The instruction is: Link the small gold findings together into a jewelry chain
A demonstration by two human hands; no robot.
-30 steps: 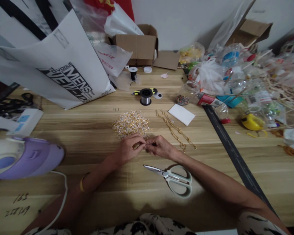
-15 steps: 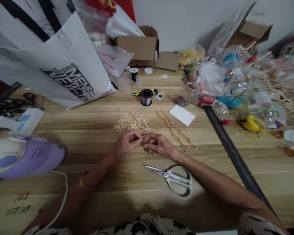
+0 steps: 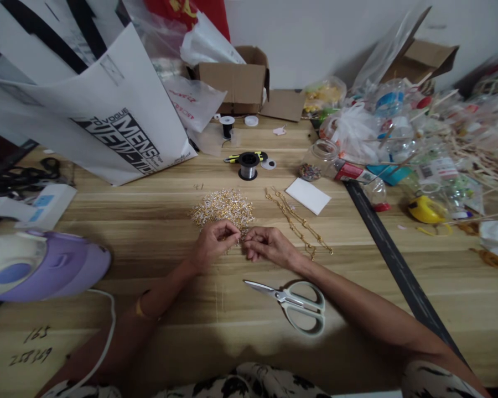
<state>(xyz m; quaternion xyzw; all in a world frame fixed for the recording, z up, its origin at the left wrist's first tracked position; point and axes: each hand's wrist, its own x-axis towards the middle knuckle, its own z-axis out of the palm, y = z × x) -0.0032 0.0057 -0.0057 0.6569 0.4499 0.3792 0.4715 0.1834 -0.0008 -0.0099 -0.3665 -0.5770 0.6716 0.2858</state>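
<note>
**Figure.** Left hand (image 3: 213, 243) and right hand (image 3: 269, 247) are meeting fingertip to fingertip, both pinching a tiny gold part (image 3: 240, 237) at the pile's (image 3: 223, 207) 6 o'clock edge, so stock is lying within reach. Chains (image 3: 299, 221) are lying at the hands' 1 o'clock and scissors (image 3: 292, 304) at 5 o'clock. The bag (image 3: 124, 138) at 10 o'clock is showing "VOGUE MENS". The table (image 3: 170, 331) is bearing a handwritten "165".

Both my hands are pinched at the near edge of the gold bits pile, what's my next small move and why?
Probably close the small gap and join the two pinches: left hand and right hand sit fingertip to fingertip, nearly touching, by the pile of gold bits. What they grip is too small to see.
</note>
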